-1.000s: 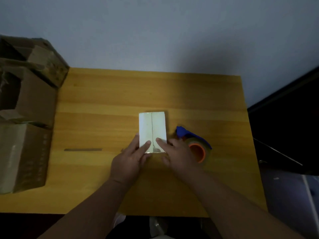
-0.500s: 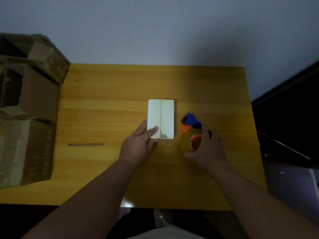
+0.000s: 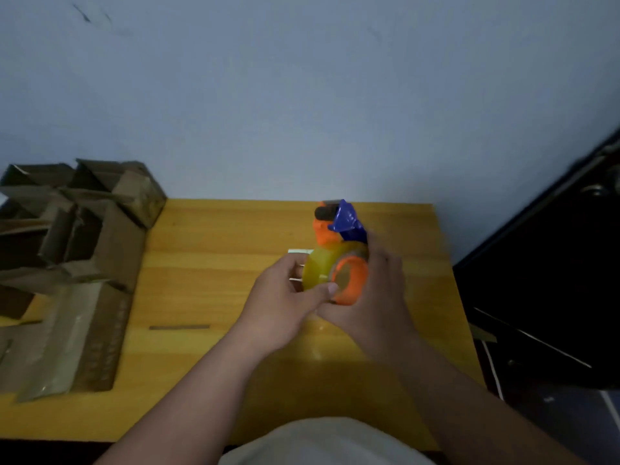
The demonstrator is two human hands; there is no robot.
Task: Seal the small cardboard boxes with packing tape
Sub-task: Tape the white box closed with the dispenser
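An orange and blue tape dispenser (image 3: 339, 229) with a yellowish roll of tape (image 3: 322, 268) is lifted above the wooden table (image 3: 208, 263). My right hand (image 3: 375, 297) grips it from the right and below. My left hand (image 3: 285, 297) touches the roll from the left, its thumb on the roll's front edge. The small white box (image 3: 299, 252) lies on the table behind my hands; only a sliver of its far left corner shows.
Several brown cardboard boxes (image 3: 77, 236) stand stacked at the table's left edge, some with open flaps. A thin dark strip (image 3: 179, 327) lies on the table left of my left hand. A dark door (image 3: 553, 280) is at the right. A wall rises behind the table.
My right hand has lifted the tape dispenser off the table and brought it over the white box. My left hand left the box and came to the roll. The camera tilted up.
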